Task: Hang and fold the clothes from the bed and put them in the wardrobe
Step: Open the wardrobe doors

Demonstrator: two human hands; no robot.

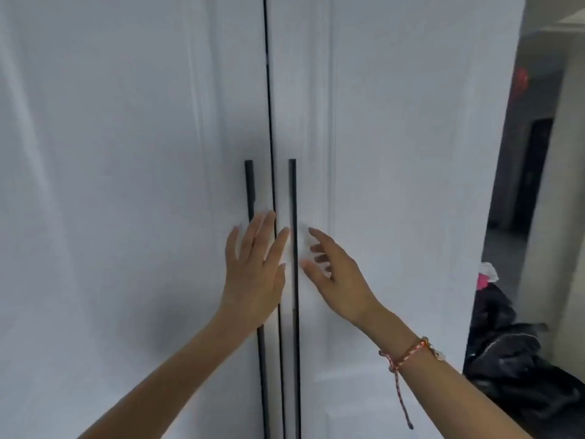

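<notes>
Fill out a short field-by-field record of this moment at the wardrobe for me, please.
wardrobe doors: white, both shut, with a thin dark gap between them
left handle: black vertical bar
right handle: black vertical bar
left hand: fingers straight, over the left handle, not curled round it
right hand: fingers spread, beside the right handle, not gripping
bracelet: braided, on the right wrist
dark heap of fabric: at the right edge, past the wardrobe

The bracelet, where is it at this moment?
In the head view, the bracelet is on the right wrist, low and right of centre, in front of the right wardrobe door.
</notes>
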